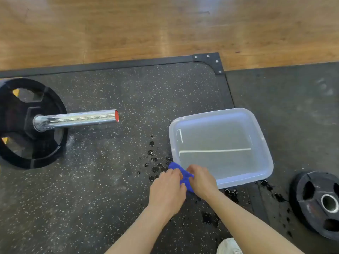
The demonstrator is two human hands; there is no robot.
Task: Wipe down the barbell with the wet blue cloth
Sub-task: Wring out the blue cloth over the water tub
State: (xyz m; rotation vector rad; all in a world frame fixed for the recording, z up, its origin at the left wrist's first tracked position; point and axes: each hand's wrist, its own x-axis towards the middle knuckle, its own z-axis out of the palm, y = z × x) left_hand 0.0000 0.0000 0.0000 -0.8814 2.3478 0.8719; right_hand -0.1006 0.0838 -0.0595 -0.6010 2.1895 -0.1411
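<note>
Both your left hand (166, 189) and right hand (200, 182) pinch the blue cloth (180, 173) low centre, so wring firmly before reaching the barbell (77, 118) at left.

The chrome barbell sleeve (76, 118), red-capped at its end, lies level at frame left, running through a black weight plate (27, 123). The bunched blue cloth (180, 174) sits at lower center.
</note>
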